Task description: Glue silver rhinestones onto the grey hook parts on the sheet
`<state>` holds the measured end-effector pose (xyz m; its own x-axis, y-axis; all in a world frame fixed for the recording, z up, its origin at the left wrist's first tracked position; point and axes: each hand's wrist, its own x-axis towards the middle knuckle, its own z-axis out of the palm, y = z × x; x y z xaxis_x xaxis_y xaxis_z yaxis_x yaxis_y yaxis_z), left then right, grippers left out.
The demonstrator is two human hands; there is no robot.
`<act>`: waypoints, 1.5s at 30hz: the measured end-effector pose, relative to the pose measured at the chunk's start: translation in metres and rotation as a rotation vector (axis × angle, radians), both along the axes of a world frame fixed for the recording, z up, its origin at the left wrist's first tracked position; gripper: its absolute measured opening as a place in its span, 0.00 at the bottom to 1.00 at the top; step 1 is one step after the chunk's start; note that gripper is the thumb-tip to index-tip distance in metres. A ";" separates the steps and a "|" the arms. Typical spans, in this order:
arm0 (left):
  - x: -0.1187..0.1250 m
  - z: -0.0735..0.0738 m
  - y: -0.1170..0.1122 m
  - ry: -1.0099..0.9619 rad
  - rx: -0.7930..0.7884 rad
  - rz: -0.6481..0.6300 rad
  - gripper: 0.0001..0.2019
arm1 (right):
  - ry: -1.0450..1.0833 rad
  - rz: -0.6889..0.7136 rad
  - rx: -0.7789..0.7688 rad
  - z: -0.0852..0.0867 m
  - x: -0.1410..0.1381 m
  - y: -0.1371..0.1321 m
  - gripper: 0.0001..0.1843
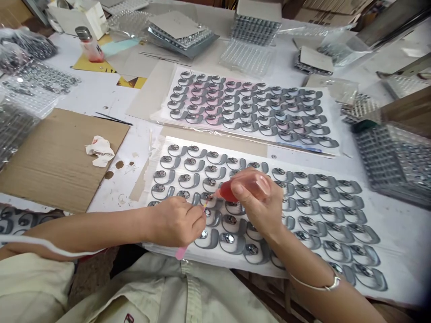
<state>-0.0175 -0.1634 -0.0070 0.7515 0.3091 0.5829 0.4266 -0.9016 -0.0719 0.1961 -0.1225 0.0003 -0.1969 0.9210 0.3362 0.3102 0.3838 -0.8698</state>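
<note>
My right hand (264, 202) grips a soft squeeze bottle (257, 185) of red liquid, its nozzle tilted down to the left over a curved metal piece. Closed round a thin pink-handled stick (181, 252) is my left hand (177, 222); the stick's yellowish tip points up near the bottle's nozzle. Both hands are over a white sheet (205, 141) that carries rows of grey curved metal pieces (232, 240), each with a round shiny setting. The pieces under my hands are partly hidden.
Another sheet of similar pieces (247, 107) lies behind. At the left are a cardboard sheet (50, 157), a crumpled tissue (101, 150) and black tweezers (112, 118). A dark-capped bottle (90, 45) stands far left. Stacked trays (256, 24) stand at the back, more (397, 157) at right.
</note>
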 end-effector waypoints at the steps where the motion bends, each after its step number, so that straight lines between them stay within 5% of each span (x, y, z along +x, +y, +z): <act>1: 0.000 0.000 0.000 0.005 0.002 0.001 0.05 | -0.005 0.002 0.002 -0.001 0.000 0.000 0.08; 26: 0.000 0.000 0.001 -0.011 -0.032 -0.016 0.06 | -0.038 0.019 0.168 -0.001 -0.004 -0.002 0.05; 45: -0.001 -0.001 0.001 0.006 -0.051 -0.018 0.08 | 0.009 -0.022 0.149 -0.003 -0.005 -0.003 0.06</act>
<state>-0.0188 -0.1622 -0.0078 0.7607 0.3249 0.5620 0.4100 -0.9116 -0.0280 0.1908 -0.1252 -0.0032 -0.1732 0.8648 0.4714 0.3124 0.5021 -0.8064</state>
